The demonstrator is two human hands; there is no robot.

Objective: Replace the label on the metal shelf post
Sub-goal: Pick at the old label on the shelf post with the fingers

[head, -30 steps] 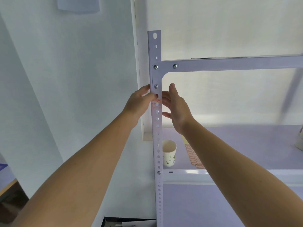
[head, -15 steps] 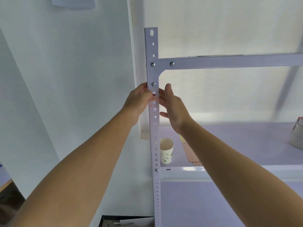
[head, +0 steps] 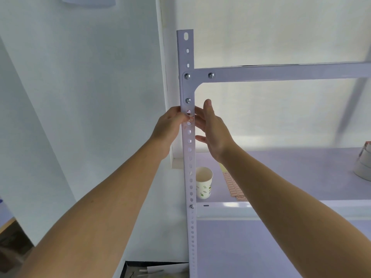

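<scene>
1. The metal shelf post is a long, flat strip of white painted steel. It stands upright and has a row of small round and oval holes down its middle.
2. A horizontal beam of the same white metal joins the post at a rounded corner plate, fixed with shiny screws.
3. The shelf board is smooth and pale, with a glossy front edge.
4. The left hand is curled round the left edge of the post, and its thumb tip lies on the front face, touching the label.
5. The right hand is open with the fingers quite straight. Its fingertips touch the right edge of the post at the same height.
6. A roll of tape, round and pale, lies at the far right of the board.
7. A paper cup, white with small green leaf prints, stands upright just beside the post.
8. A sheet of labels, with rows of small reddish rectangles, lies flat near the cup.
9. The label is a tiny paper rectangle with a red frame, on the front of the post between both hands, below the lowest plate screw.
</scene>
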